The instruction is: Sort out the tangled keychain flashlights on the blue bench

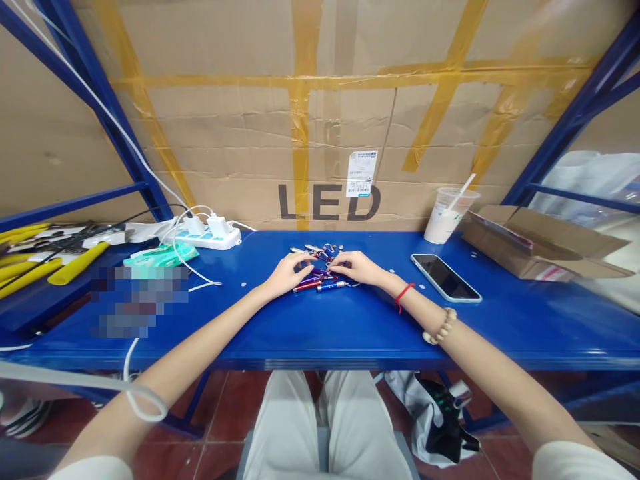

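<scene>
My left hand (pixel 287 274) and right hand (pixel 358 267) rest on the pile of keychain torches (pixel 317 281) mid counter (pixel 350 333), each grip's hold I cannot tell, phone (pixel 445 277) near right, cup (pixel 447 219) and cardboard box (pixel 543 248) beyond, power strip (pixel 211 235) back left

Back wall: big brown cardboard sheet (pixel 225 133), criss-crossed with yellow tape, "LED" printed on it
Bench: glossy blue metal shelf top (pixel 350 333)
Frame: blue steel struts (pixel 575 120) slanting up both sides
Floor: dark red tiles (pixel 235 400) underneath
</scene>
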Motion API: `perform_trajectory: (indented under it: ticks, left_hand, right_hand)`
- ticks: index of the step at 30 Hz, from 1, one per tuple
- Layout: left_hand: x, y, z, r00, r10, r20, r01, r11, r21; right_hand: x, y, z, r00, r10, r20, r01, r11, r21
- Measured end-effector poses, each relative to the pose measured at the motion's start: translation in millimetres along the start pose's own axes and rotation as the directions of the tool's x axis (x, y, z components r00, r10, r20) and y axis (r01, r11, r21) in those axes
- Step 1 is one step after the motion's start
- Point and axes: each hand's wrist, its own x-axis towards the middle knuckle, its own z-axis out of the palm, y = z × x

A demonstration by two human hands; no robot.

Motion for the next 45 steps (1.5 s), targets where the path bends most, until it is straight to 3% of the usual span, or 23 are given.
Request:
perform_trajectory:
  ticks: [4, 7, 9, 15, 20, 27, 36, 42, 45]
  left_hand:
    - [-0.6, 2.5, 1.3, 0.994, 0.048, 0.098, -0.057, 0.994, 0.09]
    - [1.0, 0.7, -1.2, 1.0, -0.019, 0.023, 0.015, 0.984, 0.175]
    - [2.4, -3.1, -3.9, 0.996, -0.069, -0.055, 0.081, 0.962, 0.26]
    - [4.3, -15.2, -5.6, 0.997, -0.066, 0.034, 0.048, 0.923, 0.382]
    - [5.9, -18.8, -2.7, 0.995, -0.097, -0.011, 0.095, 0.936, 0.338]
    - [4.3, -22.7, -4.9, 0.994, -0.11, 0.028, 0.096, 0.949, 0.301]
    - [3.3, -20.4, -9.2, 0.984, -0.176, -0.002, 0.165, 0.92, 0.354]
    - [4.8, -11.4, -19.4, 0.975, -0.145, 0.168, 0.092, 0.954, 0.285]
    - [5.4, -8.2, -20.3, 0.982, -0.11, 0.153, 0.076, 0.974, 0.212]
  right_hand:
    - [-2.6, 7.0, -12.5, 0.98, 0.095, -0.172, -0.122, 0.981, -0.149]
    - [-7.2, 17.9, -25.9, 0.926, 0.174, -0.334, -0.28, 0.912, -0.299]
    - [-9.8, 25.7, -30.6, 0.907, 0.208, -0.365, -0.342, 0.872, -0.351]
    - [-10.0, 42.0, -21.4, 0.96, 0.176, -0.218, -0.255, 0.871, -0.42]
    - [-9.7, 40.9, -17.6, 0.977, 0.194, -0.088, -0.212, 0.869, -0.447]
    - [-12.7, 39.6, -26.9, 0.954, 0.276, -0.114, -0.295, 0.807, -0.512]
    - [-10.7, 36.2, -20.2, 0.994, 0.098, -0.056, -0.112, 0.893, -0.435]
    - [-10.5, 33.6, -23.5, 0.994, 0.109, -0.03, -0.111, 0.898, -0.426]
    - [-10.6, 33.5, -28.0, 0.989, 0.133, -0.069, -0.15, 0.884, -0.442]
